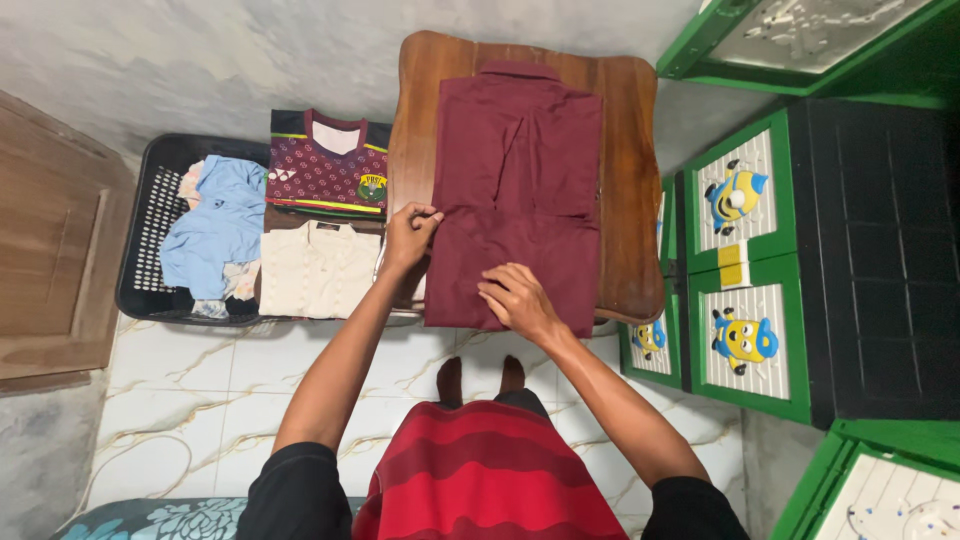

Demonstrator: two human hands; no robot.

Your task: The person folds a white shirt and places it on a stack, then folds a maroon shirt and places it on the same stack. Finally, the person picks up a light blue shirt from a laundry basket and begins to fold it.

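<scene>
Seen from above, looking down. At far left, a black laundry basket [150, 220] on the floor, with a pale blue garment [215, 225] crumpled inside. Just right of it, against the surface's left edge, a folded maroon patterned jersey [325, 170] with a cream folded shirt [315, 270] below it.

In the middle, a dark wooden surface [625, 150] carrying a maroon collared shirt [520, 160], lying flat with collar toward the far edge, sleeves folded in, and hem hanging over the near edge. Left hand [408, 238] at the shirt's left side, near the surface's left edge, thumb and fingertips pinching a fold of the maroon cloth. Right hand [515, 298] lower down, near the surface's near edge, palm down with fingers spread, pressing flat on the shirt's lower part.

Below, bare feet on white marble floor tiles [200, 380], and a red striped garment at the waist.

At right, a green cabinet [745, 290] with yellow cartoon figures on its doors.
</scene>
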